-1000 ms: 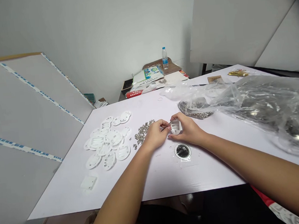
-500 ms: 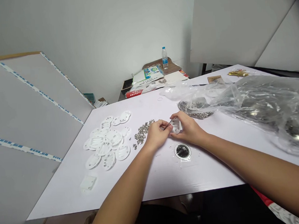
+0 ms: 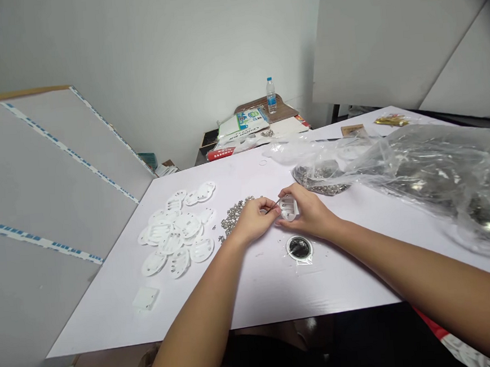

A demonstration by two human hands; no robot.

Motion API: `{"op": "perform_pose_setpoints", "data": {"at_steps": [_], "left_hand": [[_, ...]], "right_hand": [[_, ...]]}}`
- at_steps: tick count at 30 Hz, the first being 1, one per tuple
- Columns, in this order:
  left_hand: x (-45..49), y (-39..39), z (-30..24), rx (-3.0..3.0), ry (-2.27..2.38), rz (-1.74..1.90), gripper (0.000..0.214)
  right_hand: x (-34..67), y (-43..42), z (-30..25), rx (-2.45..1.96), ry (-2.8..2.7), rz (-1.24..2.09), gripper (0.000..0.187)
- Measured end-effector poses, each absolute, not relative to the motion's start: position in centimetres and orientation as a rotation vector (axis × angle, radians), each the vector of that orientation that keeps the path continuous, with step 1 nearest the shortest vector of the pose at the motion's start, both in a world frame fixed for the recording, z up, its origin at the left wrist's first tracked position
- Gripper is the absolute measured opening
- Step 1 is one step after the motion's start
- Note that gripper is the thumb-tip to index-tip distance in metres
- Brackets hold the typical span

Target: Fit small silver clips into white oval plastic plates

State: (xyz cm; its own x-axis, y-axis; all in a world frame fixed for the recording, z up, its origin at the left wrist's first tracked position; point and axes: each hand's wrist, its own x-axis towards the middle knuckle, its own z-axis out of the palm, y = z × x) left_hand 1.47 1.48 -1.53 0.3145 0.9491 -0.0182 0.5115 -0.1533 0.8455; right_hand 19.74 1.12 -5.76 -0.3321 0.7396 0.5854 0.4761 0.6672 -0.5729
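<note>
My right hand (image 3: 304,208) grips a round white plastic battery case (image 3: 288,207) by its edge, its slotted inner side facing up. Against its left side my left hand (image 3: 258,216) is closed in a pinch on a thin dark rod-like tool (image 3: 273,205), whose kind I cannot make out. Just beyond the left hand lies a heap of small metal contacts (image 3: 231,215), partly hidden by it. Several more white cases (image 3: 171,243) are piled to the left. A round black disc with a white rim (image 3: 299,248), on clear film, lies nearest below the right hand.
Large clear plastic bags (image 3: 430,163) with metal parts cover the table's right side. A white square box (image 3: 146,298) sits near the left front edge. Behind the table stand a water bottle (image 3: 271,96) and printed packages (image 3: 244,122). A grey panel (image 3: 53,221) borders the left.
My left hand has shifted slightly left and the thin tool shows more clearly beside the case. The right hand holds the case in nearly the same spot.
</note>
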Motion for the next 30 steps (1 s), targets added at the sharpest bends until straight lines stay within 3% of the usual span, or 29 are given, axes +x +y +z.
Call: {"op": "perform_pose_setpoints", "data": {"at_steps": [30], "left_hand": [[3.2, 1.5, -4.2, 1.418, 1.195, 1.002, 0.025]], "right_hand": [[19.6, 1.5, -6.1, -0.975, -1.859, 0.236, 0.044]]}}
